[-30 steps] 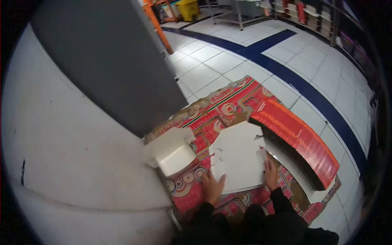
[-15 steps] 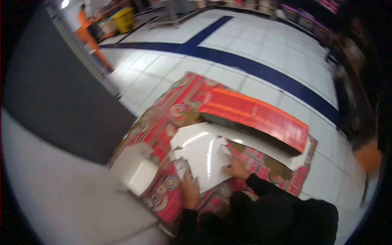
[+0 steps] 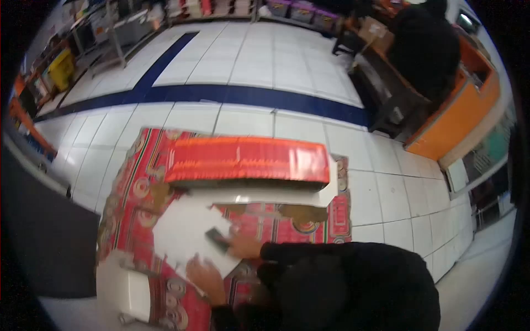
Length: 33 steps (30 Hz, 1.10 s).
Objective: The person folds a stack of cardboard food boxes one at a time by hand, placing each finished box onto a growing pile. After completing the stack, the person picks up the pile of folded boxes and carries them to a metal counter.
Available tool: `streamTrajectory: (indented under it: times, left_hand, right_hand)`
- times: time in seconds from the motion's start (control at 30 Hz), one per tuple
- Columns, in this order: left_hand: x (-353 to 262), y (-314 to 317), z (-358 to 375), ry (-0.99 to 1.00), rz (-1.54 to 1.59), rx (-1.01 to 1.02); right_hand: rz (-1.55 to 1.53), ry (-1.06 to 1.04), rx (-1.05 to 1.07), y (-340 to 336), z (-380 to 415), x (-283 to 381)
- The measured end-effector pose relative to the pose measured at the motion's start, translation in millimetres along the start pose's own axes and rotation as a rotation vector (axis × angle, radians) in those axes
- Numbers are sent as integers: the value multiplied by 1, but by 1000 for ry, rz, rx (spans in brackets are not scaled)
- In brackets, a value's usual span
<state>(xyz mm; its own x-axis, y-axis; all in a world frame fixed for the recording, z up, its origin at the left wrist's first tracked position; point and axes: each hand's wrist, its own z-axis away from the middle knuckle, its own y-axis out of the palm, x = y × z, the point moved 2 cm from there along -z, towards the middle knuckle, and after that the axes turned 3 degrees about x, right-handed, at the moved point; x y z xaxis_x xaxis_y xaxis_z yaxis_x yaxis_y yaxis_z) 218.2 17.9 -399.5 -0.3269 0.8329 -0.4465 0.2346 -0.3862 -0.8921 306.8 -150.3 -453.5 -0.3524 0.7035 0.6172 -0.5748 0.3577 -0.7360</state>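
Table (image 3: 138, 194) with a red patterned cover carries everything here. Long red stack (image 3: 248, 160) sits across the far side, probably parked there for easy reach, though it blocks any sliding that way. White tray (image 3: 134, 293) takes up the near left corner, so room's tight on that side too. White sheet (image 3: 185, 234) lies between them, right in front of the person, likely for two-handed work. Left hand (image 3: 205, 277) rests on its near edge, seemingly steadying it (too blurry to tell if it's pinching). Right hand (image 3: 244, 246) looks wrapped around a small dark thing (image 3: 217, 239) over the sheet.
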Motion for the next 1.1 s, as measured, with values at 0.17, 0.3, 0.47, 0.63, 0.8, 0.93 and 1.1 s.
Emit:
streamTrajectory:
  times: [0.17,0.3,0.47,0.63,0.8,0.93,1.1]
  left_hand:
    - [0,72,-35,-249,947,441]
    - [6,83,-40,-452,1025,374]
    - [12,91,-42,-558,1328,258]
    - [4,87,-37,-427,1300,284]
    - [5,107,-27,-265,1122,291]
    - [-9,89,-21,-269,1130,336]
    - [-6,78,-13,-184,1126,351]
  right_hand:
    - [-102,-91,-22,10,3,-25]
    - [-80,-188,-382,-11,15,-20]
    - [-857,230,-257,11,29,-51]
    - [-499,76,-285,-17,31,-3]
    - [-245,-111,-319,-11,21,13]
    - [-271,-74,-359,-4,15,11]
    - [-319,98,-306,-21,4,25]
